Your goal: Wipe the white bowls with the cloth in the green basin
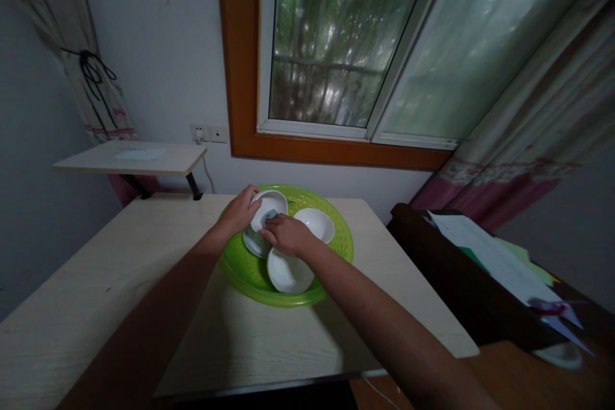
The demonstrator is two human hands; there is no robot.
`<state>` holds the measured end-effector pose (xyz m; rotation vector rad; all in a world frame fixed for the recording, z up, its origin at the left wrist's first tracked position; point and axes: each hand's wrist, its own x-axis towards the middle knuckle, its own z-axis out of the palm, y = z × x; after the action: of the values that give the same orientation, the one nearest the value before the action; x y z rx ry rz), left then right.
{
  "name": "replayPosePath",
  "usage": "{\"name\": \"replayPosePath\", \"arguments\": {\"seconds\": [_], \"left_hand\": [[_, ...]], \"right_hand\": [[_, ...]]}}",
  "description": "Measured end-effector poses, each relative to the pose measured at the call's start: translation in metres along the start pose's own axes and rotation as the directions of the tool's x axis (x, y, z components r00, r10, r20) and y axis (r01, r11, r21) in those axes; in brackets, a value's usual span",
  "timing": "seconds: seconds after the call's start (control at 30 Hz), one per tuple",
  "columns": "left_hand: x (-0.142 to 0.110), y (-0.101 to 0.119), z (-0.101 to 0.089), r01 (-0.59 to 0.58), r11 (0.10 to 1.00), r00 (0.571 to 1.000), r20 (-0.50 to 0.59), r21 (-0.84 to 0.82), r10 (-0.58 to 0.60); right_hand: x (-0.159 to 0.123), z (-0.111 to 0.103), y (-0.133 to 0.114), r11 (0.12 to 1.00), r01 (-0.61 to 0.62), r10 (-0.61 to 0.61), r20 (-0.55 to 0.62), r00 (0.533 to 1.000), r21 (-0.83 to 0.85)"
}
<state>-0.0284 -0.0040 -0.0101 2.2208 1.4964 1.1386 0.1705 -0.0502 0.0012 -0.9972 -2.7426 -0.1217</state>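
Left hand (239, 210): gripping the rim of 1 white bowl (278, 200), bowl tilted.
Right hand (287, 234): fingers closed on a grey cloth (270, 215), pressed inside that bowl.
Other bowls: 3 white, in the green basket (343, 230); 1 directly below the held bowl.
Basket: on the pale wooden table (384, 269), below the window (331, 38).

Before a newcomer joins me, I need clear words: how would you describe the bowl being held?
On the pale table by the window sits a green basket. Toward its far left is a white bowl. Unlike the other white bowls, this one has the left hand on its rim and the right hand inside.
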Motion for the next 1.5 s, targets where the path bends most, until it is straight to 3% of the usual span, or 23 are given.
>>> {"name": "replayPosePath", "arguments": {"seconds": [0.27, 0.57, 0.7, 0.8, 0.93, 1.03, 1.2, 1.33, 1.5], "left_hand": [[0.0014, -0.0044, 0.0025, -0.011, 1.0, 1.0, -0.011, -0.001, 0.011], [0.0014, -0.0008, -0.0011, -0.008, 1.0, 1.0, -0.012, -0.025, 0.008], [0.002, -0.0011, -0.0009, -0.018, 0.999, 1.0, -0.018, -0.034, 0.018], [0.0026, -0.0021, -0.0001, -0.019, 0.999, 1.0, -0.022, -0.039, 0.018], [0.0029, -0.0017, 0.0001, 0.021, 0.999, 1.0, -0.014, -0.043, -0.022], [0.0025, -0.0009, -0.0004, 0.015, 0.998, 0.999, -0.03, -0.06, -0.017], [0.0, 0.0007, -0.0013, -0.027, 0.998, 1.0, -0.003, -0.058, 0.027], [-0.0005, -0.0007, -0.0011, -0.059, 0.995, 0.998, 0.0, -0.082, 0.059], [0.0007, -0.0033, -0.0005, -0.069, 0.994, 0.998, -0.018, -0.084, 0.068]], "right_hand": [[0.0011, 0.0033, -0.0001, 0.956, 0.139, -0.135, -0.036, 0.99, 0.259], [0.0016, 0.004, 0.0017, 0.911, 0.135, -0.126, -0.048, 0.991, 0.389], [0.0029, -0.0015, 0.0009, 0.943, 0.08, -0.082, -0.009, 0.997, 0.322], [0.0044, -0.0036, 0.0025, 0.986, -0.037, 0.031, 0.042, 0.999, 0.16], [0.0037, -0.0022, 0.0058, 0.991, -0.122, 0.117, -0.077, 0.99, -0.06], [0.0022, 0.0001, 0.0043, 0.99, -0.112, 0.099, -0.137, 0.986, -0.084], [0.0024, 0.0016, -0.0013, 0.988, 0.028, -0.024, -0.027, 0.999, 0.149], [0.003, 0.0001, 0.0005, 0.925, 0.119, -0.095, -0.082, 0.992, 0.36], [0.0028, -0.0014, 0.0041, 0.91, 0.122, -0.096, -0.085, 0.992, 0.395]]}}
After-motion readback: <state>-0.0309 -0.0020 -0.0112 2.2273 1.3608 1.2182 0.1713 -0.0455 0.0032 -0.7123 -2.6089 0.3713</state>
